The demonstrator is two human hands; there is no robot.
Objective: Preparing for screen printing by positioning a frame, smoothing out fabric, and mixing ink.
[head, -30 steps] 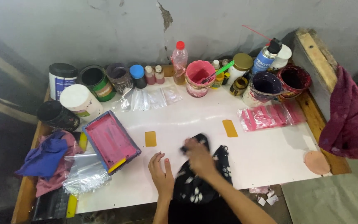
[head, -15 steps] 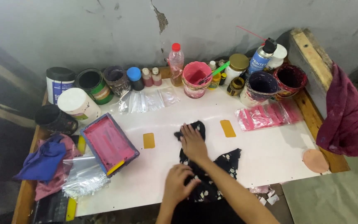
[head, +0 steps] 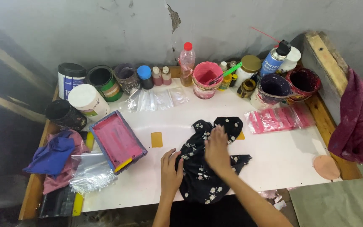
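At the left of the white desk (head: 290, 164) sit a crumpled blue and pink cloth (head: 55, 157) and a shallow pink-stained paint tray (head: 117, 141), both unmoved over the last second, as is the small yellow tab (head: 156, 139) beside the tray. What has changed is the black, white-flowered fabric garment (head: 202, 168): a moment ago it was bunched near the front edge, and now it lies further up the desk, spread wider, its upper end reaching toward the second yellow tab (head: 241, 135). My guess is the cloth is being laid out flat between those tabs. The left hand (head: 171, 172) has slid onto the garment's left edge, fingers together and flat, pressing rather than gripping. The right hand (head: 217, 149) has moved up and lies open, palm down, on the upper middle of the fabric. The hands are apart, neither clamped on anything, with the garment under and between them.
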